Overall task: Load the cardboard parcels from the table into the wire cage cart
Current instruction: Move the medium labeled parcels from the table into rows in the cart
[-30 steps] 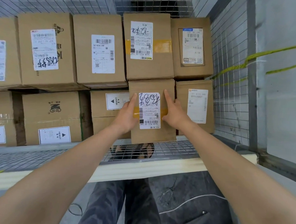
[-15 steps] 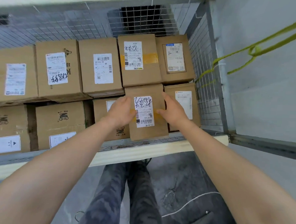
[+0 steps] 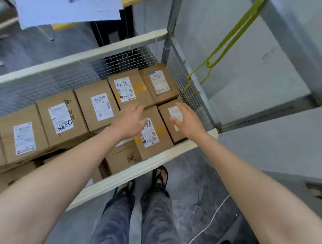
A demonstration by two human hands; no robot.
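Note:
A wire cage cart (image 3: 118,177) with a cream frame holds several brown cardboard parcels with white labels. One parcel with a handwritten label and yellow tape (image 3: 154,138) stands at the cart's near side, between other boxes. My left hand (image 3: 128,120) hovers above its left part with fingers straight. My right hand (image 3: 186,119) hangs over the neighbouring parcel (image 3: 168,113) at the right wall, fingers relaxed. Neither hand holds anything.
The cart's mesh wall (image 3: 192,93) rises at the right, with a green strap (image 3: 230,38) tied to it. Grey panels stand to the right. A table edge with a white sheet (image 3: 69,7) lies beyond the cart. My legs and sandals (image 3: 160,176) are on the concrete floor.
Both hands have come off the taped parcel and lifted back with fingers spread. The view has pulled back and up, showing the whole cart from above.

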